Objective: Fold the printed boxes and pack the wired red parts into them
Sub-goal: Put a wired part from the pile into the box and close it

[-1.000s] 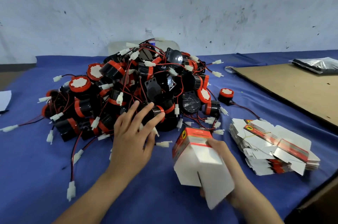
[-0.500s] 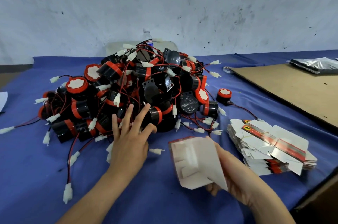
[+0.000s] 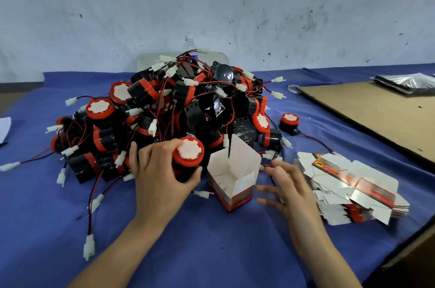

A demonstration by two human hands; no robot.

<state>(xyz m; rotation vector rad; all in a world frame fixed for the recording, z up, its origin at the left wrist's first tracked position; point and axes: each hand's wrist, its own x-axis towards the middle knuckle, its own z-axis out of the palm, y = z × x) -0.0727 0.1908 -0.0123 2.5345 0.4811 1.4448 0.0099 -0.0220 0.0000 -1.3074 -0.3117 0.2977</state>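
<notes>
A big pile of wired red-and-black parts (image 3: 179, 111) fills the middle of the blue table. My left hand (image 3: 157, 174) grips one red part (image 3: 188, 158), its white-capped red end facing up, just left of a folded printed box (image 3: 231, 181). The box stands upright on the cloth with its top open and its flaps raised. My right hand (image 3: 287, 191) hovers to the right of the box with fingers spread, holding nothing. A bundled stack of flat printed boxes (image 3: 353, 189) lies at the right.
A brown cardboard sheet (image 3: 376, 116) covers the right rear of the table, with a silver bag (image 3: 407, 83) on its far end. A water bottle (image 3: 191, 46) stands behind the pile. Loose wires with white connectors (image 3: 89, 247) trail over the cloth at the left.
My right hand set the folded box upright on the cloth and let go of it. My left hand took one red part from the pile and brought it beside the box.
</notes>
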